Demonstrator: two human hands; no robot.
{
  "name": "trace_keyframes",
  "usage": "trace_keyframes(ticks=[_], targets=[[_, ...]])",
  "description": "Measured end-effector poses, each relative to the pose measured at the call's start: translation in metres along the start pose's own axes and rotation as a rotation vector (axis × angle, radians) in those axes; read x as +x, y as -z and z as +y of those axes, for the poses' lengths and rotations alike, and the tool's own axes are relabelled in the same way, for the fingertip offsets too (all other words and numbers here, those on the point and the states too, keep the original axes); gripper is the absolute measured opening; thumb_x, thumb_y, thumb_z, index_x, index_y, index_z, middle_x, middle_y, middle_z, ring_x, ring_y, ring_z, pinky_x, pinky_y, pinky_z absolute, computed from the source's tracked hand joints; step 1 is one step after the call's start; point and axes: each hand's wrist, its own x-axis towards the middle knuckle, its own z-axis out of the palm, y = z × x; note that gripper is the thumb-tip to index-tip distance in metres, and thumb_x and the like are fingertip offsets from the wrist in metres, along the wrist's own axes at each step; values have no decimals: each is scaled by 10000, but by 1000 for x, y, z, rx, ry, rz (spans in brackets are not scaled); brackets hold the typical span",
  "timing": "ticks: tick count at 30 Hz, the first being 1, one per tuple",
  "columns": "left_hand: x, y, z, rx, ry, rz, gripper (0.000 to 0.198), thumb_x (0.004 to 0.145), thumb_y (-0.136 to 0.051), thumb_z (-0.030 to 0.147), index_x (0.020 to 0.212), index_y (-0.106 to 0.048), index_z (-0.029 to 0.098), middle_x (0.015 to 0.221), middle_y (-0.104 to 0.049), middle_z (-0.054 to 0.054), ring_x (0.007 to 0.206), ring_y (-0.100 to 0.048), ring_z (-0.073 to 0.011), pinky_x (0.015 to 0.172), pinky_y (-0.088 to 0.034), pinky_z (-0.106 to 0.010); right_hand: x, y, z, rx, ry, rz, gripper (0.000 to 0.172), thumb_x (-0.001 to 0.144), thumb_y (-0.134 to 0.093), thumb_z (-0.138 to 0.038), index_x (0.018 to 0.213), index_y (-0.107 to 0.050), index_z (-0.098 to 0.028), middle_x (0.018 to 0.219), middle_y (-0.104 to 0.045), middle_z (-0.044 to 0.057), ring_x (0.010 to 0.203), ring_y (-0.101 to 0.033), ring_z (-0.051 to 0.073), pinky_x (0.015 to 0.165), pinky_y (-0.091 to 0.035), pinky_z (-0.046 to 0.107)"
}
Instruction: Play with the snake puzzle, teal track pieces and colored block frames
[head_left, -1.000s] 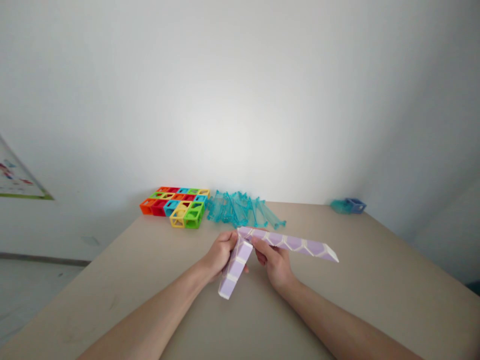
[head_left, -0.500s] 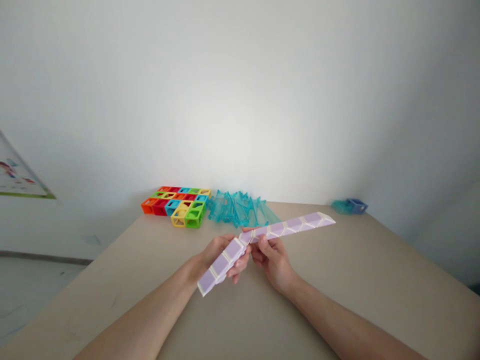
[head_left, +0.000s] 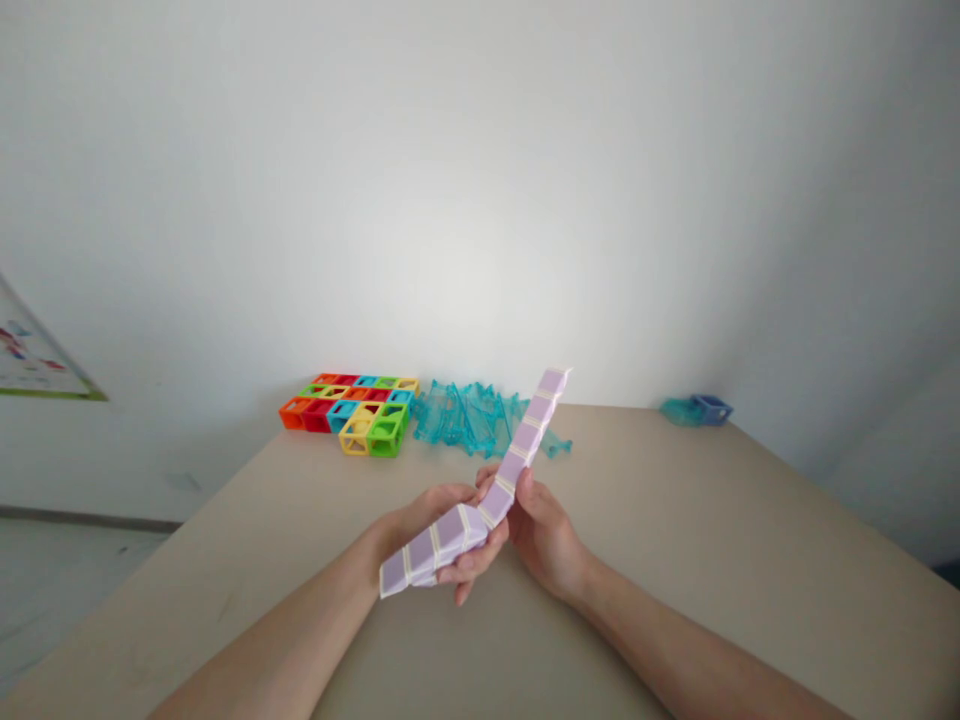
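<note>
Both hands hold a purple and white twist-snake puzzle [head_left: 480, 490] above the beige table [head_left: 720, 560]. My left hand [head_left: 442, 540] is closed round the lower section, which slants down to the left. My right hand [head_left: 544, 530] grips the bend, thumb on the upper section. That upper section rises steeply, its tip near the wall line. The fingers of both hands wrap the puzzle near its bend.
A flat block of coloured hollow cubes [head_left: 351, 408] lies at the table's far left edge. Beside it lies a heap of clear teal plastic pieces [head_left: 469, 415]. A small blue and teal piece [head_left: 697, 410] sits at the far right corner. A poster [head_left: 30, 360] hangs at left.
The long upper section swung from nearly level, pointing right, to steeply upright. The lower section tilted flatter and further left. Both hands kept their hold.
</note>
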Motion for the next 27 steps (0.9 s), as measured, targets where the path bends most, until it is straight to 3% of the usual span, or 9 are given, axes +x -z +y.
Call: trace_keyframes(ticks=[2, 4, 6, 9, 11, 15, 22, 27], targets=[[3, 0, -2, 61, -62, 74, 462, 809, -465, 580, 782, -577, 133, 535, -532, -11, 338, -445, -105, 436, -482, -287, 2, 3, 4, 8, -15, 14, 531, 838, -453, -664, 818, -664, -176, 880, -653, 77, 779, -607, 208, 692, -478, 309], [9, 1, -6, 123, -213, 236, 446, 787, -523, 580, 802, -567, 137, 544, -543, -5, 342, -458, -106, 433, -481, -289, 4, 7, 9, 0, -17, 60, 513, 849, -448, -644, 929, -656, -182, 825, -648, 73, 728, -610, 211, 609, -481, 309], [16, 5, -10, 190, -413, 510, 448, 779, -546, 596, 828, -556, 151, 550, -532, 13, 368, -469, -112, 436, -469, -283, 6, 10, 12, -50, 39, 134, 482, 849, -479, -607, 1041, -633, -192, 867, -640, 69, 738, -603, 207, 582, -481, 300], [21, 13, -10, 474, -639, 940, 431, 809, -532, 591, 801, -570, 162, 614, -538, 12, 518, -510, -121, 529, -448, -252, 7, 11, 15, -218, 132, 225, 452, 809, -590, -540, 1123, -597, -215, 982, -622, 59, 856, -585, 203, 707, -497, 313], [19, 16, -6, 728, -691, 1092, 380, 852, -506, 531, 801, -595, 165, 694, -578, -3, 647, -538, -135, 628, -435, -248, 8, 10, 17, -351, 105, 236, 455, 764, -671, -477, 1123, -580, -214, 997, -627, 55, 888, -584, 209, 774, -495, 338], [15, 14, 0, 907, -664, 1099, 338, 908, -430, 450, 918, -616, 168, 820, -631, -18, 796, -571, -163, 743, -422, -263, 8, 7, 19, -494, 23, 199, 394, 743, -702, -387, 1056, -580, -183, 938, -651, 59, 834, -616, 220, 755, -511, 367], [19, 17, 0, 741, -671, 1076, 367, 885, -466, 463, 737, -594, 152, 686, -572, 9, 688, -517, -136, 648, -398, -229, 4, 11, 17, -610, 92, 220, 334, 788, -652, -338, 1081, -586, -193, 908, -650, 46, 784, -610, 202, 674, -520, 332], [17, 13, 2, 698, -599, 898, 349, 818, -579, 471, 804, -641, 128, 727, -619, -21, 688, -549, -150, 633, -409, -238, 7, 15, 17, -556, 169, 310, 313, 780, -668, -359, 1022, -576, -183, 918, -657, 64, 833, -626, 223, 679, -523, 331]])
